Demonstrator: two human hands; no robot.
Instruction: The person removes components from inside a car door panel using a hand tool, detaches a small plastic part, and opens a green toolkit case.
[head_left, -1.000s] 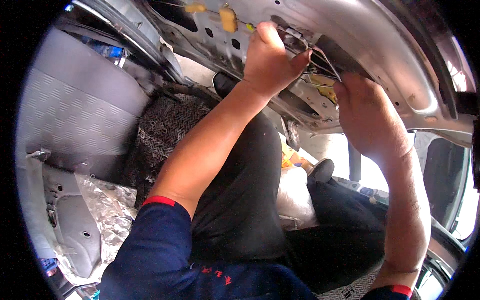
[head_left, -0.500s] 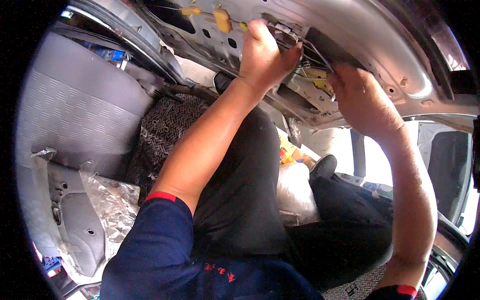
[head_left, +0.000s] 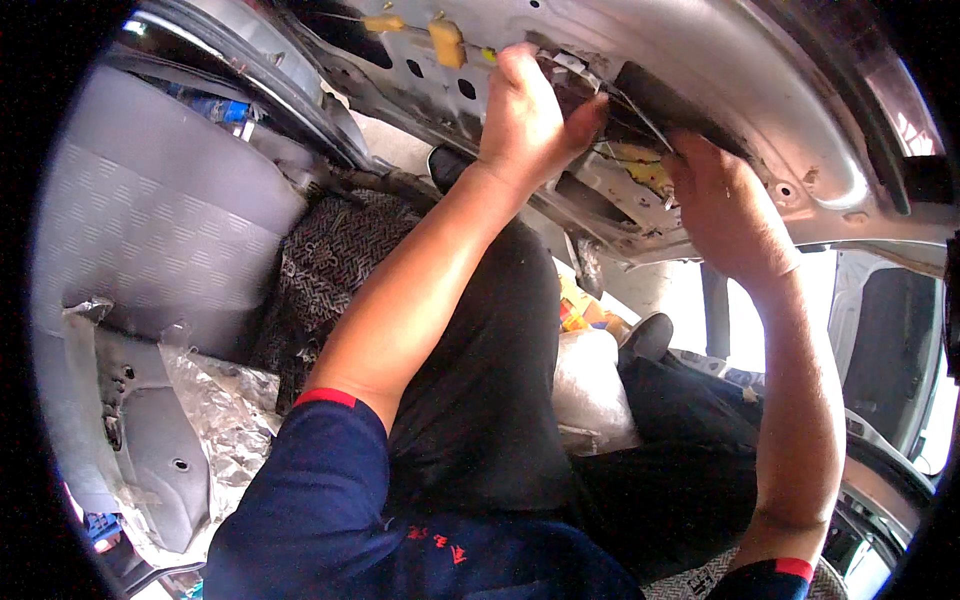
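Ahead of me is the bare metal inner panel of a car door (head_left: 720, 60), with its trim off and holes showing. My left hand (head_left: 522, 125) is closed at an opening in it, fingers curled and mostly hidden, thumb to the right. A small pale metal part (head_left: 575, 70) sits beside its fingers; I cannot tell whether the hand grips it. My right hand (head_left: 725, 200) is closed around the lower end of a thin metal rod (head_left: 640, 122), which slants up left toward that part. Below the rod, yellow material (head_left: 650, 172) shows inside the opening.
Yellow foam pads (head_left: 447, 44) and a thin rod line the panel's upper left. A grey seat or trim piece (head_left: 170, 210) and crumpled clear plastic film (head_left: 235, 420) are at left. Between my legs lie a white plastic-wrapped bundle (head_left: 592, 385) and a yellow-orange package (head_left: 578, 305).
My right forearm has shifted slightly left, and more of the rod shows above the right hand. The left hand stays at nearly the same spot. The door panel has moved slightly in the view.
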